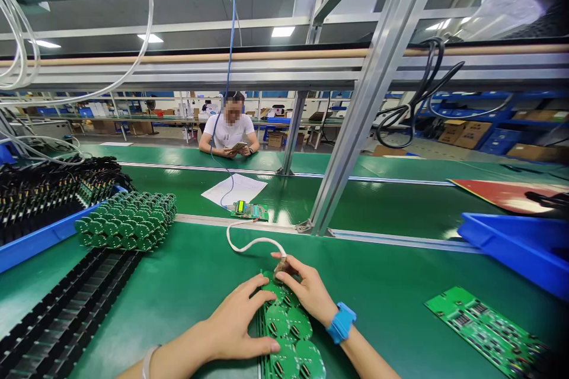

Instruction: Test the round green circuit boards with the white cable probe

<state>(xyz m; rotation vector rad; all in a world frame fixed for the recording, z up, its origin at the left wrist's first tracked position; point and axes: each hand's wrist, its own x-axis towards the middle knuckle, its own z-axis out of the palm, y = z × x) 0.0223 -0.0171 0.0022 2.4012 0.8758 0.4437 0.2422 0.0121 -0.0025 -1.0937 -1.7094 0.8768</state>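
A panel of round green circuit boards (280, 320) lies in front of me, on what looks like a stack of more panels. My left hand (237, 323) rests along its left edge, fingers spread. In my right hand (306, 287) is a brownish probe connector (281, 267), held at the panel's far end. A white cable (249, 246) runs from that connector to a small green programmer board (249, 210) with a lit yellow-green display. Whether the connector's pins touch the board is hidden by my fingers.
Stacked round boards (127, 222) and a black slotted rack (66, 314) stand on the left, beside a blue bin (48, 237) of wired parts. At right are a larger circuit board (484, 328) and a blue tray (511, 249). A metal post (355, 124) rises ahead; a person (229, 130) sits beyond.
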